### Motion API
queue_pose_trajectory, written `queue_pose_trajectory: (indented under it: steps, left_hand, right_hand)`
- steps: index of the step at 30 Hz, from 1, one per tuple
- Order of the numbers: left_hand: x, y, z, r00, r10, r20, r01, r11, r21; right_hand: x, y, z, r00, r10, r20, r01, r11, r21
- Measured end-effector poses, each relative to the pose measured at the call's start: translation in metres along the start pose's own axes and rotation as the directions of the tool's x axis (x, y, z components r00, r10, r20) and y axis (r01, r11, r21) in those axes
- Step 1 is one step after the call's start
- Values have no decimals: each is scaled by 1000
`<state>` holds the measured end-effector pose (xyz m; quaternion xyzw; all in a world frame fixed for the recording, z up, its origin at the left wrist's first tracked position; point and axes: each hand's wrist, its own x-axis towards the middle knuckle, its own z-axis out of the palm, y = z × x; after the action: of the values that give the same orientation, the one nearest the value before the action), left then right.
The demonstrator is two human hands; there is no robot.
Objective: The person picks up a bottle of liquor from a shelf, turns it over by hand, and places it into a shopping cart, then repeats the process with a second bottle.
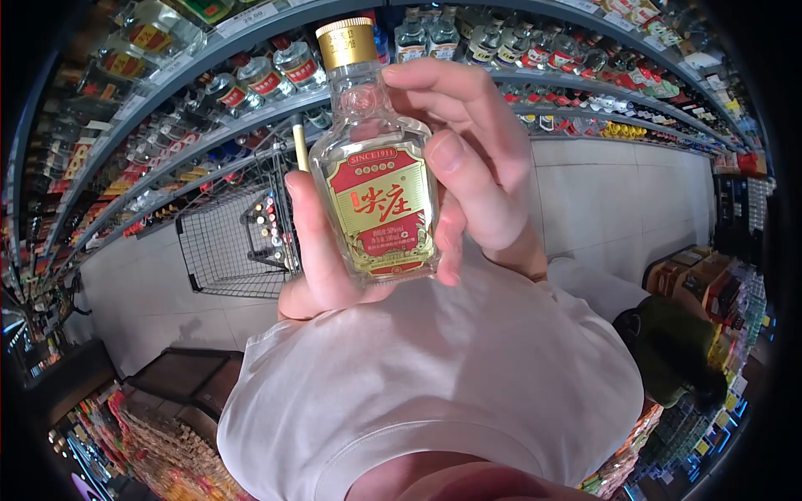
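A clear glass bottle [380, 188] with a gold cap and a red and pale yellow label stands nearly upright before my chest, tilted slightly to the left. My left hand [322, 250] supports it from the left side and below, the thumb up along the glass. On the right side my right hand [476, 150] grips it, with fingers near the neck and the thumb at the label's upper right edge. The label faces the camera.
Curved shelves [242, 125] full of bottles run across the top and left. A wire shopping cart [238, 221] holding bottles stands on the tiled floor [576, 196] at left. A person in dark clothing [672, 342] is at right. Packaged goods [159, 442] lie at lower left.
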<state>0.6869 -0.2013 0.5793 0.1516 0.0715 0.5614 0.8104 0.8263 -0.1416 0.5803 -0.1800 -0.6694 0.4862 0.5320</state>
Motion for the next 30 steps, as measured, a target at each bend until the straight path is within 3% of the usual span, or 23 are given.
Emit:
queue_pose_trajectory:
  steps: [2,13,30]
  left_hand:
    - [0,1,-3,1000,-5,-2,5,1000,-12]
    - [-1,2,-7,996,87,-8,-87,996,0]
    - [-5,10,-19,997,81,-1,-81,996,25]
  right_hand:
    - [1,3,1,999,-37,-4,37,999,-22]
    - [4,8,9,998,66,-4,-66,998,25]
    - [12,13,22,996,83,-18,-82,996,32]
